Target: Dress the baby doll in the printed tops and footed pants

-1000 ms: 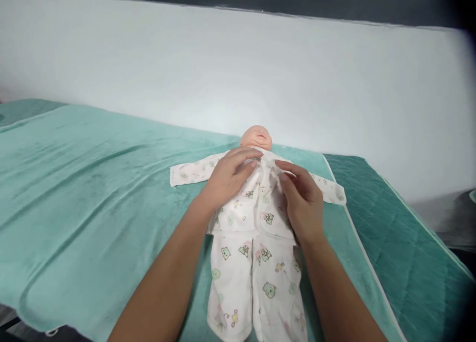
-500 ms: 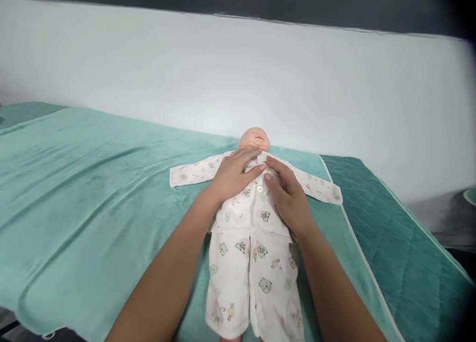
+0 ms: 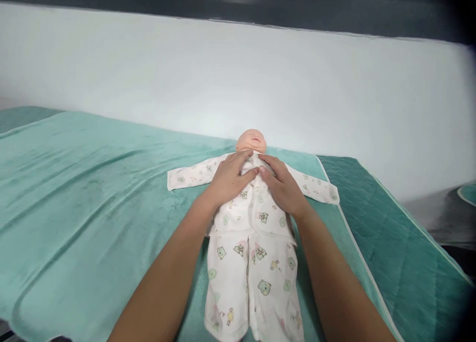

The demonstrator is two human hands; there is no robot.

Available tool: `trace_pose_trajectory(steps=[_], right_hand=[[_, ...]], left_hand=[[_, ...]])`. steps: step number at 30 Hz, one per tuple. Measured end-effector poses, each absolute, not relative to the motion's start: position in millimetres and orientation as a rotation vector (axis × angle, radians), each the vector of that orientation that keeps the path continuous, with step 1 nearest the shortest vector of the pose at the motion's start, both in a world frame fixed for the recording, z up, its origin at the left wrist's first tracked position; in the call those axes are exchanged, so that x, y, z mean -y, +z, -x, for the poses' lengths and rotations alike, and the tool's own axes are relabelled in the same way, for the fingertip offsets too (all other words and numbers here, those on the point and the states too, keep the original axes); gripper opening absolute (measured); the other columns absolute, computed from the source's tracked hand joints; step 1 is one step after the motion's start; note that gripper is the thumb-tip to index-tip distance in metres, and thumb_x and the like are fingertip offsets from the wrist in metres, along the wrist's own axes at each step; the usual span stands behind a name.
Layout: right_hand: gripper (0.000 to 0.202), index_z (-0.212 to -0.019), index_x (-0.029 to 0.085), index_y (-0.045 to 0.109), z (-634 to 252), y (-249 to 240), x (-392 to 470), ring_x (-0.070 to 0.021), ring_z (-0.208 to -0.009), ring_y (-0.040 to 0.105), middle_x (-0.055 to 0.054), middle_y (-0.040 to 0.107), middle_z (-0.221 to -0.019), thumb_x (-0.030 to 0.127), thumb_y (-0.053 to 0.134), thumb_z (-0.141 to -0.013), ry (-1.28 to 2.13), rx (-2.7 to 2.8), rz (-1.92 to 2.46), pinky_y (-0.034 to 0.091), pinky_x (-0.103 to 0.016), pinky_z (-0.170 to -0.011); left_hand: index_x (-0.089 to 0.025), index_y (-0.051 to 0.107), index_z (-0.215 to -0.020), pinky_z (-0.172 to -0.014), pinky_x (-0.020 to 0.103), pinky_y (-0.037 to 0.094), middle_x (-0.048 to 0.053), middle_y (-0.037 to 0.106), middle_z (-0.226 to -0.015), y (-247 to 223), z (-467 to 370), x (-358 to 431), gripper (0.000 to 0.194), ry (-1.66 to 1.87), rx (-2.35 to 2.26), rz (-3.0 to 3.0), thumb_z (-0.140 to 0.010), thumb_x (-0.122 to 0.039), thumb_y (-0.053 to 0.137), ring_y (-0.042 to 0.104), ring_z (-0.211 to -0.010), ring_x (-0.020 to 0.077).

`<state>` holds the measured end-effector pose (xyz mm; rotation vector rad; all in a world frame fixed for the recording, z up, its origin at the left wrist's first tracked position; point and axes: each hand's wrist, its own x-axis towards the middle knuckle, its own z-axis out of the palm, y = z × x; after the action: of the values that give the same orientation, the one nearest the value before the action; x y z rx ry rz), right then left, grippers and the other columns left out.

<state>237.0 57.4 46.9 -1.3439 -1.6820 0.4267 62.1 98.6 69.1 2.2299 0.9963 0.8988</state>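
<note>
A baby doll [image 3: 251, 140] lies on its back, its head toward the wall. It wears a white top [image 3: 241, 213] and white trousers [image 3: 227, 282], both printed with small bears. Both sleeves stretch out sideways. My left hand [image 3: 231, 176] rests flat on the left side of the doll's chest, fingers extended toward the neck. On the right side of the chest, my right hand [image 3: 283, 186] lies flat too, fingers pointing up and inward. The thumbs almost meet over the front opening of the top, hiding part of it.
A light green blanket [image 3: 92, 193] lies under the doll, with folds on the left. A darker green quilted cover [image 3: 394, 233] shows at the right. Behind stands a white wall [image 3: 223, 74] with a dark band on top. A dark object with a green top [image 3: 468, 193] stands far right.
My right hand has flattened onto the doll's chest; its fingers were more bent before. Its thumb has come closer to my left thumb. My left hand stays on the chest.
</note>
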Motion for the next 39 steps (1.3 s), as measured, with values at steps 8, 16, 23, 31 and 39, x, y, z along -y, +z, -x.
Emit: trace_pose_trajectory(steps=[8, 16, 23, 31, 39], right_hand=[[0.043, -0.137, 0.029, 0.054, -238, 54, -56, -0.0229, -0.133, 0.043, -0.002, 0.057, -0.139, 0.046, 0.041, -0.1, 0.292, 1.867, 1.326, 0.032, -0.043, -0.113], [0.045, -0.133, 0.029, 0.057, -235, 46, -54, -0.0213, -0.132, 0.046, -0.002, 0.055, -0.141, 0.05, 0.032, -0.102, 0.472, 1.574, 1.259, 0.032, -0.043, -0.115], [0.04, -0.129, 0.03, 0.06, -233, 44, -55, -0.0199, -0.131, 0.046, -0.002, 0.058, -0.136, 0.049, 0.037, -0.101, 0.448, 1.57, 1.241, 0.032, -0.043, -0.115], [0.03, -0.118, 0.031, 0.067, -231, 42, -51, -0.0195, -0.125, 0.053, -0.001, 0.064, -0.128, 0.04, 0.047, -0.099, 0.405, 1.449, 1.18, 0.038, -0.043, -0.111], [0.025, -0.101, 0.032, 0.076, -232, 42, -46, -0.02, -0.125, 0.054, 0.0, 0.066, -0.125, 0.033, 0.051, -0.097, 0.373, 1.476, 1.162, 0.038, -0.044, -0.112]], left_hand=[[-0.028, 0.05, -0.138, -0.114, 0.042, 0.033, 0.003, 0.05, -0.147, 69, -61, -98, 0.044, 0.897, -0.98, -2.227, -0.095, -0.036, 0.047, 0.043, -0.136, 0.0236], [-0.03, 0.055, -0.133, -0.116, 0.038, 0.034, 0.0, 0.055, -0.143, 62, -63, -102, 0.039, 0.994, -0.957, -2.22, -0.099, -0.04, 0.041, 0.045, -0.135, 0.02], [-0.032, 0.056, -0.131, -0.116, 0.036, 0.034, -0.001, 0.054, -0.143, 59, -62, -103, 0.036, 1.007, -0.925, -2.192, -0.097, -0.033, 0.044, 0.045, -0.136, 0.0184], [-0.029, 0.057, -0.131, -0.117, 0.037, 0.034, 0.0, 0.053, -0.144, 61, -61, -102, 0.037, 1.002, -0.915, -2.17, -0.098, -0.039, 0.044, 0.045, -0.136, 0.0194], [-0.028, 0.057, -0.13, -0.117, 0.037, 0.034, 0.001, 0.054, -0.144, 64, -61, -102, 0.037, 0.979, -0.938, -2.18, -0.098, -0.039, 0.044, 0.045, -0.136, 0.0193]])
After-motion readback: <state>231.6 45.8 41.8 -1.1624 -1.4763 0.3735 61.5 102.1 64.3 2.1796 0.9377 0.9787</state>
